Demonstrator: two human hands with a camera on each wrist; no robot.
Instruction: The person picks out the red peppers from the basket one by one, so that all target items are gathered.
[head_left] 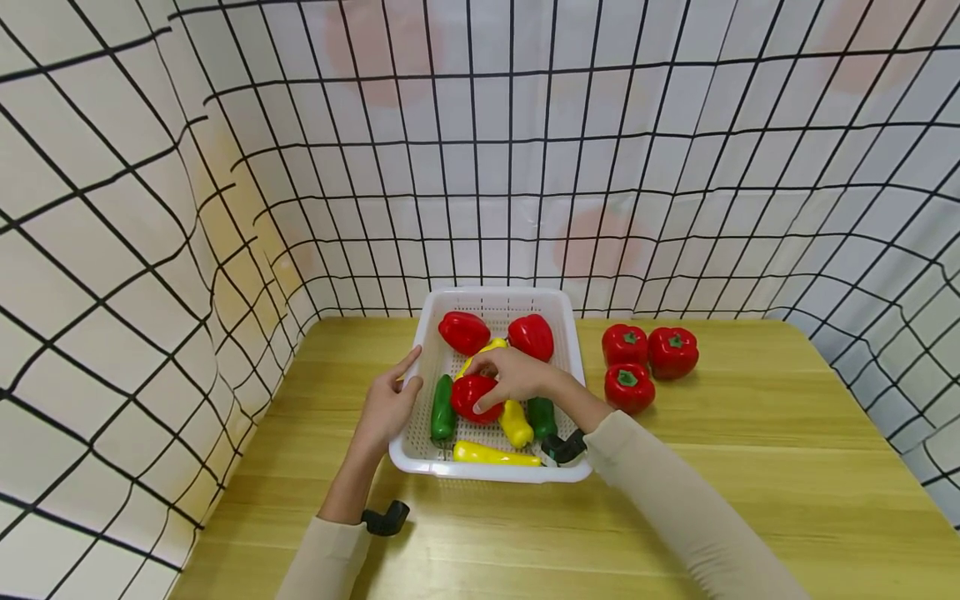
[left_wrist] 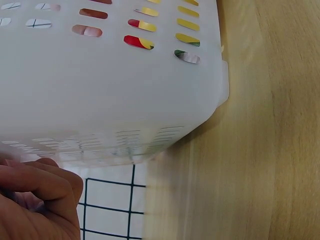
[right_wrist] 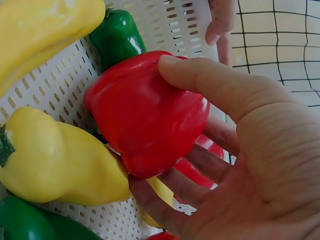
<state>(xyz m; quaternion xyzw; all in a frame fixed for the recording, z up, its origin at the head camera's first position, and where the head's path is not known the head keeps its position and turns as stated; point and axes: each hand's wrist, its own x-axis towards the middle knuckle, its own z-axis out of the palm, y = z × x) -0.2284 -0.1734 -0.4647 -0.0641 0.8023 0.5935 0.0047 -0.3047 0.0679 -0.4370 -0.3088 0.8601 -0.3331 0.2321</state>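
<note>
A white plastic basket (head_left: 491,473) with slotted walls stands on the table. My left hand (head_left: 387,406) grips its left rim; in the left wrist view the curled fingers (left_wrist: 55,187) show against the outer wall. Inside the basket, my right hand (head_left: 513,375) holds a red bell pepper (head_left: 472,398), the thumb on one side and fingers round the other in the right wrist view. Around that pepper (right_wrist: 150,112) lie a green pepper (head_left: 443,410), a yellow pepper (head_left: 516,423) and a long yellow pepper (head_left: 491,454). Two more red peppers (head_left: 464,332) lie at the basket's back.
Three red bell peppers (head_left: 630,388) sit close together on the wooden table (head_left: 750,467), right of the basket. Another green pepper (head_left: 541,415) lies in the basket under my right wrist. Black wire grid (head_left: 487,167) over white sheeting surrounds the table at the back and sides.
</note>
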